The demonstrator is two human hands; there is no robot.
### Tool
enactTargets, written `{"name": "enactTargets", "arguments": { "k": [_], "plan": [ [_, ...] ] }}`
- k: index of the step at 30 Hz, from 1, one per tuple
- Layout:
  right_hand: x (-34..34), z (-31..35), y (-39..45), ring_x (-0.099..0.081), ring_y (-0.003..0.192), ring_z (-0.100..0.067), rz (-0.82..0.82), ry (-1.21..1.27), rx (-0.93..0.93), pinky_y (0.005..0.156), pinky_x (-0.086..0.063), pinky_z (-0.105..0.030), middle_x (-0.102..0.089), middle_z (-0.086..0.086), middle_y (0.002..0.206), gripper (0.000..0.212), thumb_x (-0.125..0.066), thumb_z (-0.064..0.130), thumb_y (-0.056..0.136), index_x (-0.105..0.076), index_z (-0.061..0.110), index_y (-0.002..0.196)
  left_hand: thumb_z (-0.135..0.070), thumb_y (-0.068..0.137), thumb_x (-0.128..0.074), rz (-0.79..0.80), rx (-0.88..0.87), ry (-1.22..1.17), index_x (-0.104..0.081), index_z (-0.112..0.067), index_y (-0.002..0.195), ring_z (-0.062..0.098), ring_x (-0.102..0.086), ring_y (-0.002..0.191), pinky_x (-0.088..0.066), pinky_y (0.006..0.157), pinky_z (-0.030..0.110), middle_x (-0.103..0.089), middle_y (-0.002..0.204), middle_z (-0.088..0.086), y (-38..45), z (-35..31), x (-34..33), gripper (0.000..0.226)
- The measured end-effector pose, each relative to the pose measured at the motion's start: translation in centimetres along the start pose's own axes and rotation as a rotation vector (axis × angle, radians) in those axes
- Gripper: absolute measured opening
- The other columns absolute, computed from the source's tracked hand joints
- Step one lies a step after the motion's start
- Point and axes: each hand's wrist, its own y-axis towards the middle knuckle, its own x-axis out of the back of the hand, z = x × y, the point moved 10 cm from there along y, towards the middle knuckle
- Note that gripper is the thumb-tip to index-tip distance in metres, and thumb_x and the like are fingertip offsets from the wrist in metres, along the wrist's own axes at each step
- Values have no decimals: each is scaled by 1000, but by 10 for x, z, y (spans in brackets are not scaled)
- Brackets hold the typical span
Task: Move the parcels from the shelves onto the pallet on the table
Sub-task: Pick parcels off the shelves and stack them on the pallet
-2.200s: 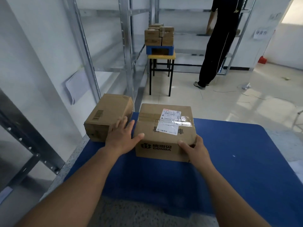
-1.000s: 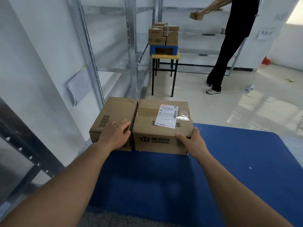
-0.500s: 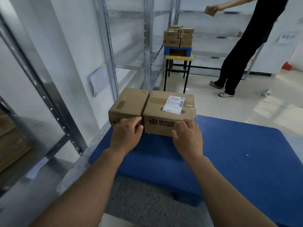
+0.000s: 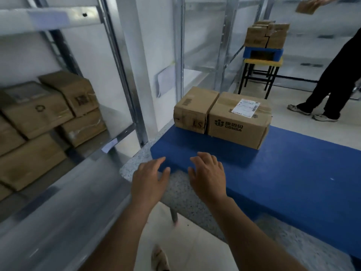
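Head view, shelf parcels [image 4: 45,122] blurred, cropped left, both hands [image 4: 150,180] empty

Two brown cardboard parcels sit touching, side by side, at the blue pallet's [image 4: 293,173] far left corner: small box [image 4: 192,112] left, bigger CONBA box [image 4: 239,124] with white label right. More boxes [image 4: 45,124] stacked on shelf [image 4: 121,85], left.

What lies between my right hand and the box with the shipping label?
Only bare blue pallet between the right hand and the labelled box, seen in the head view.
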Motion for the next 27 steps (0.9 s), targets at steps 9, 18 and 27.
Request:
{"name": "enactTargets", "arguments": {
  "k": [9, 18, 27],
  "plan": [
    [-23, 101, -13, -44, 127, -21, 117, 65, 221, 103, -35, -37, -49, -4, 138, 35, -45, 36, 97, -59, 19, 125, -31, 94, -52, -170, 156, 62, -54, -21, 130, 21, -43, 123, -29, 103, 31, -54, 134, 1, -53, 77, 69, 38],
    [-46, 237, -73, -61, 100, -27, 126, 138, 464, 84, -48, -39, -63, -7, 110, 35, -39, 38, 93, -65, 16, 102, -51, 83, -37, -363, 284, 125, -62, -13, 122, 31, -58, 108, -42, 94, 39, -64, 122, 8, -149, 158, 159, 59],
    [-60, 381, -205, -65, 90, -29, 227, 193, 701, 77, -51, -36, -67, -10, 102, 39, -39, 36, 86, -69, 12, 93, -49, 83, -42, -492, 461, 158, -61, -9, 122, 32, -60, 106, -41, 93, 35, -65, 118, 12, -300, 231, 255, 59]
  ]
}}
